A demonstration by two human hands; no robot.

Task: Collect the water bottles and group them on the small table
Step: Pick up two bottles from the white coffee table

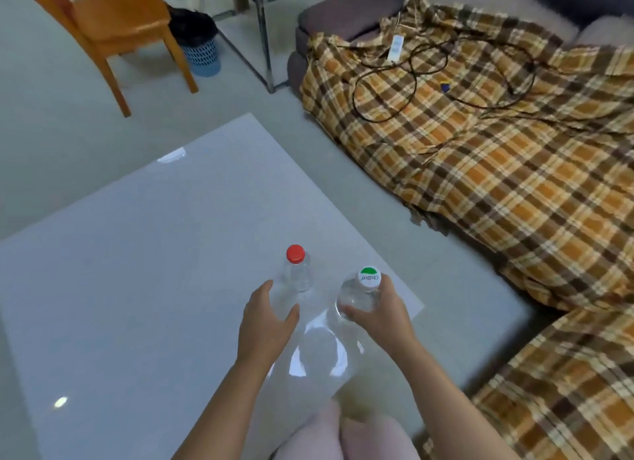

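Grouping step at lower centre: right hand [380, 317] fingers wrapped round clear green-white-capped plastic bottle [358, 296], left hand [266, 325] fingers spread against clear red-capped bottle [297, 274], both over glossy white surface [137, 270]; next, probably stand them close together.

Two clear water bottles stand on the small table [137, 253] near its right edge: one with a red cap [295, 270], one with a white and green cap [360, 294]. Two bare hands are at them, the left hand [266, 325] and the right hand [380, 317]. Beyond the table's far corner: one wooden chair [116, 23] and one blue wastebasket [202, 56].
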